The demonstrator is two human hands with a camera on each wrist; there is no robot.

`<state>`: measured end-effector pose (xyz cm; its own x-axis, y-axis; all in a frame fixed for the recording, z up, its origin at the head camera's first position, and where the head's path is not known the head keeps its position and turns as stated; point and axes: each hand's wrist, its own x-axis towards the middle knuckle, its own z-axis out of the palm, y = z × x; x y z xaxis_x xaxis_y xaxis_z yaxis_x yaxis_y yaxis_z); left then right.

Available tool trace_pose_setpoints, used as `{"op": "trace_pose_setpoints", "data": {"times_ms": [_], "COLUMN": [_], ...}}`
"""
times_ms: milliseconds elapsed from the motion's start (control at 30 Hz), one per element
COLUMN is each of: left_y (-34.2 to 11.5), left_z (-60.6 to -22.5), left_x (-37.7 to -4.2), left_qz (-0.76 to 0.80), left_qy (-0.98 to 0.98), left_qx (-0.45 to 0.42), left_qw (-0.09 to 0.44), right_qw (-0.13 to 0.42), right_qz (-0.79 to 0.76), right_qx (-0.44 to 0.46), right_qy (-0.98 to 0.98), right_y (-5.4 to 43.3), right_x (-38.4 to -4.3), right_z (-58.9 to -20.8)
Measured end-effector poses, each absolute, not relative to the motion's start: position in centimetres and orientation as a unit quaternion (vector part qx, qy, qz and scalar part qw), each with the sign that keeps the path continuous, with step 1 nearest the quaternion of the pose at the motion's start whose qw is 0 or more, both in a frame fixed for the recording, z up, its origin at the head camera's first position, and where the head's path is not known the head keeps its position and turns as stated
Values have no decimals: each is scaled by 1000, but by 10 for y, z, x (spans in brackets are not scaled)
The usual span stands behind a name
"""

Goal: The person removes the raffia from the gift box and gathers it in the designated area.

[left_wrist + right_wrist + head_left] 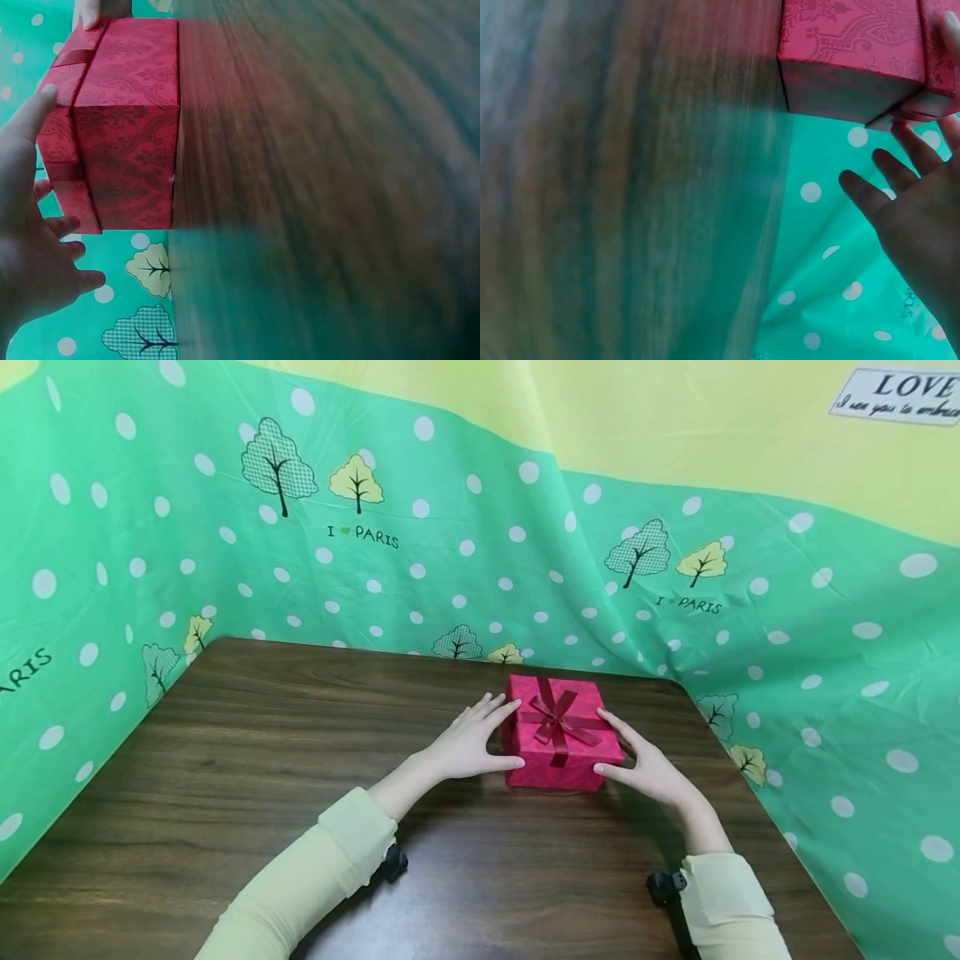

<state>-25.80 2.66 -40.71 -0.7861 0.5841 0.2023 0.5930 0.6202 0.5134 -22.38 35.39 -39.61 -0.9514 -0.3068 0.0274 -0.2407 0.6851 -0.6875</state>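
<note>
A red gift box [562, 774] with a damask pattern stands on the table, its lid tied with a dark red ribbon and bow [557, 720]. At its left side, my left hand [468, 743] has the fingers spread. The thumb touches the front left corner of the lid [61, 127], while the lower fingers stand apart from the box. On the opposite side my right hand [645, 764] reaches from the right, thumb at the front right corner and forefinger along the lid's right edge. Its other fingers [866, 196] fan out beside the box. The lid sits on the base.
The dark wood table [300, 727] reaches out to the left and in front of the box. A green dotted cloth [450, 527] hangs behind the table and along both sides. Black wrist cameras [393, 862] sit at both cuffs.
</note>
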Motion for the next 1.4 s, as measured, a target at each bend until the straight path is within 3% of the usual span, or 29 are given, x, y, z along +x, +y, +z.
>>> {"op": "trace_pose_setpoints", "data": {"times_ms": [1400], "left_y": [29], "left_z": [-405], "left_x": [-265], "left_qz": [-381], "left_qy": [-865], "left_qx": [-326], "left_qw": [2], "right_qw": [51], "right_qz": [-397], "right_qx": [-137], "right_qy": [906], "right_y": [348], "right_x": [-225], "right_z": [-389]}}
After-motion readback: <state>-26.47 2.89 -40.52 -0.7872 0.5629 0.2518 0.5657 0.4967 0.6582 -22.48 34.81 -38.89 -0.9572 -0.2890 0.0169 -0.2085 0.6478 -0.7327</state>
